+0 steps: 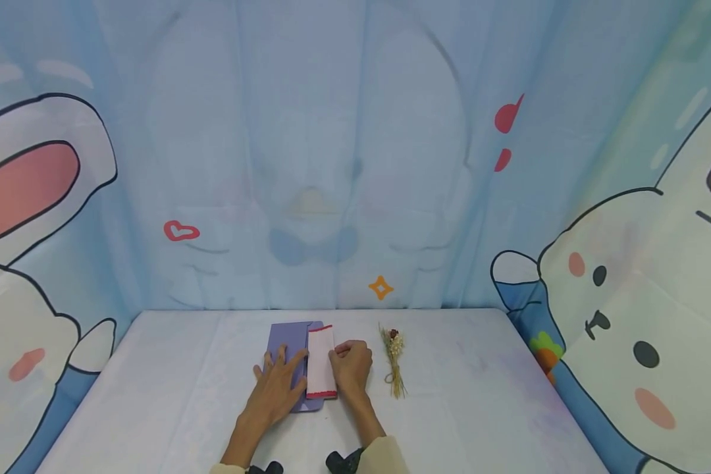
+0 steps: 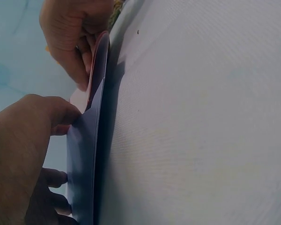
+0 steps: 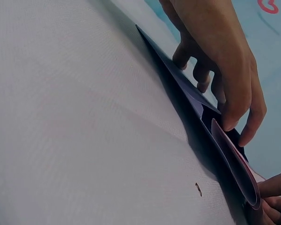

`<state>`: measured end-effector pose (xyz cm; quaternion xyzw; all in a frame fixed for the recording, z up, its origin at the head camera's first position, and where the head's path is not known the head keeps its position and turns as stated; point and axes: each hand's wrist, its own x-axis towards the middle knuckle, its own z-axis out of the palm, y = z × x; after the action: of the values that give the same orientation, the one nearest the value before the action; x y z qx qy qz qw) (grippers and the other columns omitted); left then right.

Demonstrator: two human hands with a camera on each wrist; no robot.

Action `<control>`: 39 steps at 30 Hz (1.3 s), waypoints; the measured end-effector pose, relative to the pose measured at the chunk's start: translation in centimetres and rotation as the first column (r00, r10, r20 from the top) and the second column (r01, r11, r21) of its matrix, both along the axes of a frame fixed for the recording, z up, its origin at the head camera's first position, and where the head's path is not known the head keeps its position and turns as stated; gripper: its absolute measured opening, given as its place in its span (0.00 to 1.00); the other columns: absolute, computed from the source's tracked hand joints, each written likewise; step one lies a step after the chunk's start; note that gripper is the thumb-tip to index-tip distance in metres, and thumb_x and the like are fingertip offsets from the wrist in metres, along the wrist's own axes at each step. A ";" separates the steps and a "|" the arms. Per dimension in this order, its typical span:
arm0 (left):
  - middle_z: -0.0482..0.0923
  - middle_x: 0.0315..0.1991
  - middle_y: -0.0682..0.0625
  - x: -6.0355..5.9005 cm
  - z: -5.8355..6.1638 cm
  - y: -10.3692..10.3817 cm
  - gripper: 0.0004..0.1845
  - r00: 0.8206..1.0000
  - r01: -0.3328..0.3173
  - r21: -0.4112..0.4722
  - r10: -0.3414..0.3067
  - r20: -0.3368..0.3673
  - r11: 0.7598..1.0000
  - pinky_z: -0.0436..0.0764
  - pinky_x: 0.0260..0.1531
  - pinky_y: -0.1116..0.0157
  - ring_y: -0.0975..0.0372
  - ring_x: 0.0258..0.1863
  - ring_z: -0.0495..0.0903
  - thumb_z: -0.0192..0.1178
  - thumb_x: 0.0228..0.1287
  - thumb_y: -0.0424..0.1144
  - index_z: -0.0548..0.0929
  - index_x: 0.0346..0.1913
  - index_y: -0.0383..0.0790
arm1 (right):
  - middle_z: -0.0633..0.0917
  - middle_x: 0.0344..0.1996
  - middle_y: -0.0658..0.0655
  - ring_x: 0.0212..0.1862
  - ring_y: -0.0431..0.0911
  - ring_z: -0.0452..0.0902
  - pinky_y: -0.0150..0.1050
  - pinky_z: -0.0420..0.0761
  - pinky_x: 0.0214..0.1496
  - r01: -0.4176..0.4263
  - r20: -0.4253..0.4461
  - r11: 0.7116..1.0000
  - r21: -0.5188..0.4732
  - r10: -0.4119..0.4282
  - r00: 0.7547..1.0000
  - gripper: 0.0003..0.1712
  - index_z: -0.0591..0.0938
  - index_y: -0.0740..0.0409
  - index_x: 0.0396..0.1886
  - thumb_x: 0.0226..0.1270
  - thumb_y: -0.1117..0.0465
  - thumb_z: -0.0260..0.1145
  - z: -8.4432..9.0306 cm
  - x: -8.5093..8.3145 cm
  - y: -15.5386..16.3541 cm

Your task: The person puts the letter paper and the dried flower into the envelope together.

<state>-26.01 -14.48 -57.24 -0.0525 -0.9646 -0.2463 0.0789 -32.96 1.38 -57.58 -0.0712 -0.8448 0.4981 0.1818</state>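
A flat purple paper folder or envelope (image 1: 284,333) lies on the white table in the head view. Over its right part is a folded pale pink card (image 1: 320,359) with red top and bottom edges. My left hand (image 1: 275,388) rests on the purple paper with spread fingers, its thumb and index finger beside the card's left edge. At the card's right edge, my right hand (image 1: 352,368) pinches it between thumb and fingers. The right wrist view shows the card's rounded fold (image 3: 252,199) lifted slightly above the table; the fingertips there are partly hidden.
Right of my right hand lies a small tied bunch of dried flowers (image 1: 394,362). A white cloth covers the table (image 1: 468,395). Behind it hangs a blue cartoon curtain (image 1: 308,131). A tiny dark speck (image 3: 198,189) is on the cloth near the card.
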 end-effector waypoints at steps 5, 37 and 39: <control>0.66 0.80 0.25 0.0 -0.1 -0.1 0.29 1.000 0.000 0.006 0.000 -0.005 1.000 0.60 0.68 0.16 0.19 0.77 0.61 0.60 0.77 0.46 0.77 0.78 0.50 | 0.86 0.17 0.55 0.20 0.42 0.77 0.38 0.79 0.27 0.002 -0.020 1.000 0.012 -0.002 1.000 0.10 0.88 0.62 0.21 0.59 0.71 0.81 -0.1 0.1 -0.2; 0.66 0.79 0.24 -0.2 -0.3 -0.5 0.28 1.000 0.011 0.007 -0.011 -0.029 1.000 0.62 0.68 0.16 0.19 0.77 0.62 0.62 0.77 0.47 0.77 0.77 0.49 | 0.89 0.19 0.56 0.21 0.44 0.81 0.41 0.84 0.28 -0.070 0.005 0.991 0.110 0.070 0.998 0.07 0.92 0.63 0.22 0.55 0.72 0.83 0.3 -0.2 -2.7; 0.66 0.79 0.24 -0.2 -0.3 -0.5 0.29 0.999 0.016 0.011 -0.015 -0.032 1.000 0.61 0.68 0.16 0.19 0.77 0.62 0.62 0.77 0.47 0.77 0.77 0.49 | 0.88 0.18 0.57 0.20 0.44 0.81 0.41 0.83 0.26 -0.086 -0.018 0.992 0.091 0.088 0.996 0.07 0.91 0.64 0.22 0.54 0.73 0.81 -0.2 -0.5 -2.8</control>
<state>-26.20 -15.02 -57.53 -0.0634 -0.9613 -0.2514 0.0926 -33.50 -1.39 -57.77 -0.0209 -0.8667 0.4678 0.1720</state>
